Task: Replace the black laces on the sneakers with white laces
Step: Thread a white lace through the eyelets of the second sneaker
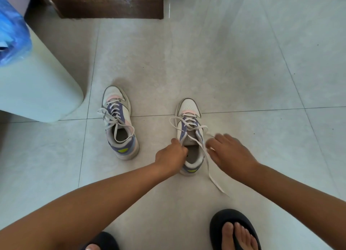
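From the head camera, a person crouches over two sneakers on a pale tiled floor (pixel 234 66), both already threaded with white laces. The left hand (pixel 171 156) has its fingers curled around the left strand of the white lace (pixel 203 150) at the collar of the right sneaker (pixel 189 107), gripping it just beside the shoe's opening. The right hand (pixel 227 153) hovers at the sneaker's other side, fingers loosely spread and blurred; whether they pinch the other strand there cannot be told. That strand trails off the sneaker and lies slack across the floor toward the person's sandalled foot (pixel 236 231). The left sneaker (pixel 119 122) stands well apart, its lace ends looped loose over the tongue, untied. No black laces show anywhere. A pale green bin (pixel 37 92) with a blue bag (pixel 13 30) sits at far left, a brown wooden cabinet (pixel 104 2) beyond

The lace looks flat, soft and light, likely to go limp and twist when let go, so it is best pinched close to the eyelets or at its stiff tip. The sneaker appears light enough to slide on smooth tile when a strand is pulled; steadying its collar or heel seems wise
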`<state>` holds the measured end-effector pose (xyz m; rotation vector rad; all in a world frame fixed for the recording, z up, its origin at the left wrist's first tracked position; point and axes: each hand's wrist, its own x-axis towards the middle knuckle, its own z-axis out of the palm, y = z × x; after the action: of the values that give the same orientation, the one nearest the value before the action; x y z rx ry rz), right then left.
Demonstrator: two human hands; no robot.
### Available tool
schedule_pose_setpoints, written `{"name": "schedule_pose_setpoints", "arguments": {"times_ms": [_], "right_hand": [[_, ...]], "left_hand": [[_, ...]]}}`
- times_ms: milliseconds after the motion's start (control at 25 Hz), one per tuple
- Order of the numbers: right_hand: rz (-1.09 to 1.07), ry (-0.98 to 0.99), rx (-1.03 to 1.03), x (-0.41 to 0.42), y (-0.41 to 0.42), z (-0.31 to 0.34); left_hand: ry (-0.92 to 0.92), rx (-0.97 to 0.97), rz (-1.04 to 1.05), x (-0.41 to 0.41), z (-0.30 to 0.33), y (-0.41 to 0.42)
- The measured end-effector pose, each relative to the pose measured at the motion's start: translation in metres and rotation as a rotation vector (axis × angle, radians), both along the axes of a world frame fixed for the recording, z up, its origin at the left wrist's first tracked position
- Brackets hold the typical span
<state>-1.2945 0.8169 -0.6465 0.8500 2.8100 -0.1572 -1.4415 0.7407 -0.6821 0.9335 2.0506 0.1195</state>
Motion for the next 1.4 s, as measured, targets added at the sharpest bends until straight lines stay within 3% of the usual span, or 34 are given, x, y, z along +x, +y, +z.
{"name": "schedule_pose_setpoints", "arguments": {"times_ms": [80, 240, 320, 480, 600, 760, 840, 960, 1080, 1160, 1400], "right_hand": [[-0.027, 0.123, 0.069, -0.035, 0.001, -0.003], [0.029, -0.002, 0.103, -0.056, 0.004, -0.018], [0.12, 0.039, 0.064, -0.046, 0.0, -0.018], [0.347, -0.012, -0.082, -0.004, -0.015, 0.0], [0.284, -0.089, -0.171, 0.017, -0.025, 0.016], [0.318, -0.205, -0.542, 0.021, -0.051, 0.02], [0.309, -0.209, -0.621, 0.015, -0.054, 0.023], [0.123, -0.195, -0.682, -0.001, -0.037, 0.031], [-0.181, 0.068, -0.424, -0.016, 0.005, 0.014], [-0.252, 0.116, -0.229, -0.025, 0.03, -0.005], [0.093, 0.145, 0.073, -0.04, 0.045, -0.031]], "left_hand": [[0.02, 0.015, -0.03, 0.0, -0.001, -0.001], [0.03, 0.029, -0.084, -0.002, 0.001, -0.002], [0.041, 0.018, -0.083, -0.002, 0.0, -0.002], [0.023, 0.005, -0.058, -0.001, -0.002, 0.0], [0.048, 0.006, -0.047, -0.003, -0.003, 0.002], [0.058, 0.013, -0.052, -0.001, -0.001, 0.001], [0.052, 0.008, -0.053, 0.0, -0.001, 0.001], [0.047, -0.003, -0.064, -0.003, -0.001, 0.003], [0.091, 0.032, -0.126, -0.01, 0.0, 0.004], [0.134, 0.067, -0.159, -0.013, 0.003, 0.007], [0.156, 0.081, -0.167, -0.014, 0.006, 0.014]]}}
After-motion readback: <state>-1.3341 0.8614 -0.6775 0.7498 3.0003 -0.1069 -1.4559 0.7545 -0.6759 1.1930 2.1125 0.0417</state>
